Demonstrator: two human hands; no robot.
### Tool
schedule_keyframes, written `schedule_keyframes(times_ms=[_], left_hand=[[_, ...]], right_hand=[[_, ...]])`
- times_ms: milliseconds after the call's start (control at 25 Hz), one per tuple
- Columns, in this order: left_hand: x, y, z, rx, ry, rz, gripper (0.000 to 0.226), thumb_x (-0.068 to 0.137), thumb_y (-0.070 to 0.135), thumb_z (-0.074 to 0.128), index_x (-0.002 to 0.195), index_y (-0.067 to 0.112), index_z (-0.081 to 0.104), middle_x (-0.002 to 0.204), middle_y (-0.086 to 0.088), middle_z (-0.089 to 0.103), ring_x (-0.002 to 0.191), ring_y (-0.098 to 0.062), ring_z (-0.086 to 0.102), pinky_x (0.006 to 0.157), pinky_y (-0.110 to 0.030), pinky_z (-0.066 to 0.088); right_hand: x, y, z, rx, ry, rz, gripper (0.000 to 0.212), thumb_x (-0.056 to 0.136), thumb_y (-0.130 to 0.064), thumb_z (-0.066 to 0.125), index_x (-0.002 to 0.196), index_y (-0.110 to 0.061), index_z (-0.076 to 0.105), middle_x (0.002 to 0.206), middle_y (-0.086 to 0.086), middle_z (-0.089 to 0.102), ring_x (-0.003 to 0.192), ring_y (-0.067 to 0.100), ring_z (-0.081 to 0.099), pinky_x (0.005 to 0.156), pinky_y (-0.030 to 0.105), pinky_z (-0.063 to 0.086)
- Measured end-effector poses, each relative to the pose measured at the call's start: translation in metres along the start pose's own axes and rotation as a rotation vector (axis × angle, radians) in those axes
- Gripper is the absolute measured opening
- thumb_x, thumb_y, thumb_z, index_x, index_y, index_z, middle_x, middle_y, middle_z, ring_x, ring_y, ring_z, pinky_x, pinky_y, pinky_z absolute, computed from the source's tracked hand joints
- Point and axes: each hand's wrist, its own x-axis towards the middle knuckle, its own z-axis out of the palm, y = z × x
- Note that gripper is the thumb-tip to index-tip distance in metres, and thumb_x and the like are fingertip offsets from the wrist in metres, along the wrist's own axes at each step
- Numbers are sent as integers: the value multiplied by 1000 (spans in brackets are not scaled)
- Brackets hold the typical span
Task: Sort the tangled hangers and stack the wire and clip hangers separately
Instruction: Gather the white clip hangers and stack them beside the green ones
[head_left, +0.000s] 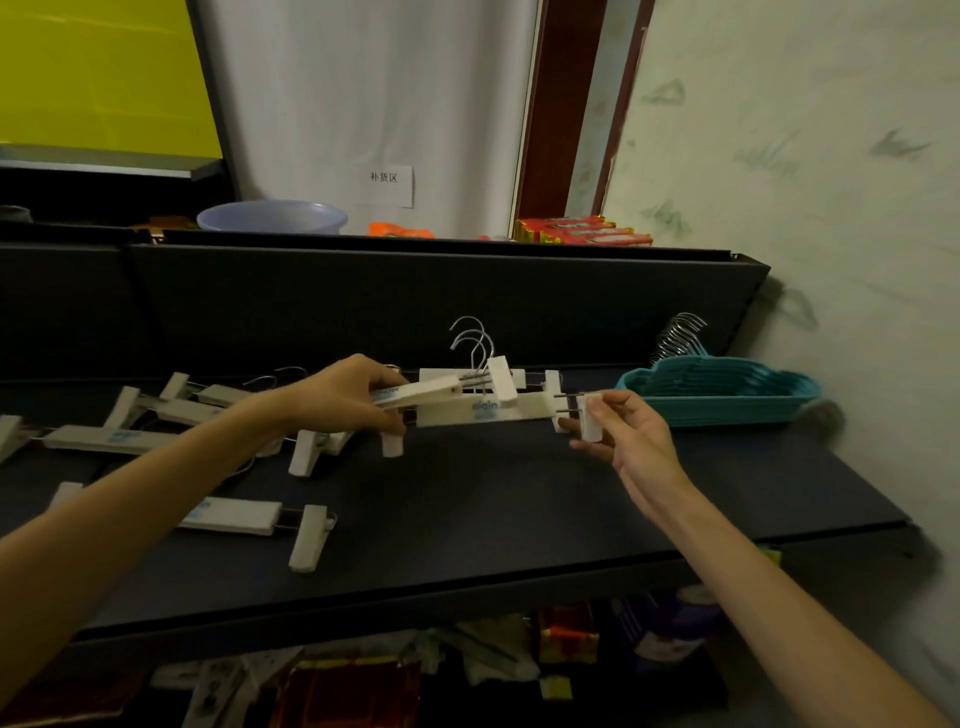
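I hold a small bundle of white clip hangers (483, 408) with metal hooks above the dark shelf (493, 499). My left hand (343, 397) grips the bundle's left end. My right hand (623, 436) pinches the white clip at its right end. More white clip hangers (156, 415) lie loose on the shelf's left part, and one clip hanger (244, 517) lies alone nearer the front. A neat stack of teal hangers (722, 387) with metal hooks rests at the shelf's right end, against the wall.
The shelf's dark back panel (415, 301) rises behind the hangers. A lilac basin (272, 215) and red boxes (582, 231) stand on the ledge above. A wall (805, 208) closes the right side. Packaged goods fill the lower shelf (467, 670).
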Motion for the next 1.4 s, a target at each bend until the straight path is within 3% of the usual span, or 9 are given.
schedule_keyframes(times_ms=[80, 200, 280, 400, 720, 1240, 1400], left_hand=[[5, -2, 10, 114, -1, -10, 38, 86, 25, 77, 121, 25, 64, 108, 7, 61, 95, -7, 60, 82, -22, 47], [10, -5, 16, 178, 9, -33, 41, 84, 29, 78, 123, 27, 64, 108, 10, 59, 95, -5, 58, 83, -23, 48], [12, -4, 15, 171, 24, -40, 41, 84, 29, 79, 122, 26, 65, 109, 9, 60, 96, -5, 58, 87, -27, 51], [13, 0, 14, 192, 32, -43, 38, 85, 29, 78, 120, 25, 64, 109, 8, 60, 96, -6, 58, 91, -31, 52], [11, -9, 13, 212, 19, -72, 33, 87, 28, 76, 118, 27, 64, 106, 7, 62, 93, -7, 60, 89, -33, 53], [12, -13, 15, 126, -10, -51, 29, 89, 28, 73, 117, 26, 64, 106, 4, 63, 95, -10, 62, 92, -37, 52], [11, -13, 15, 122, -50, -64, 28, 90, 29, 72, 116, 23, 64, 106, 2, 63, 94, -12, 62, 90, -34, 52]], right_hand=[[8, 10, -10, -279, -9, -54, 14, 99, -15, 59, 113, -12, 59, 117, 14, 65, 95, 23, 73, 64, 31, 62], [16, 26, -25, -529, -57, -95, 32, 100, -19, 60, 130, -25, 54, 119, 4, 66, 98, 17, 69, 66, 28, 59], [21, 29, -31, -660, -92, -154, 33, 101, -24, 58, 133, -28, 60, 119, -4, 66, 106, 11, 64, 75, 23, 56], [28, 25, -32, -826, -130, -215, 23, 102, -26, 56, 121, -27, 70, 113, -11, 67, 108, 2, 60, 87, 18, 47], [38, 26, -21, -903, -127, -244, 19, 97, -25, 65, 114, -21, 73, 105, -5, 66, 99, 6, 61, 87, 25, 51], [46, 24, -20, -823, -131, -149, 22, 98, -23, 64, 119, -20, 71, 107, -4, 68, 96, 5, 62, 74, 17, 46], [45, 24, -22, -825, -151, -113, 27, 97, -15, 64, 122, -22, 69, 110, -6, 67, 99, 2, 62, 78, 16, 49]])
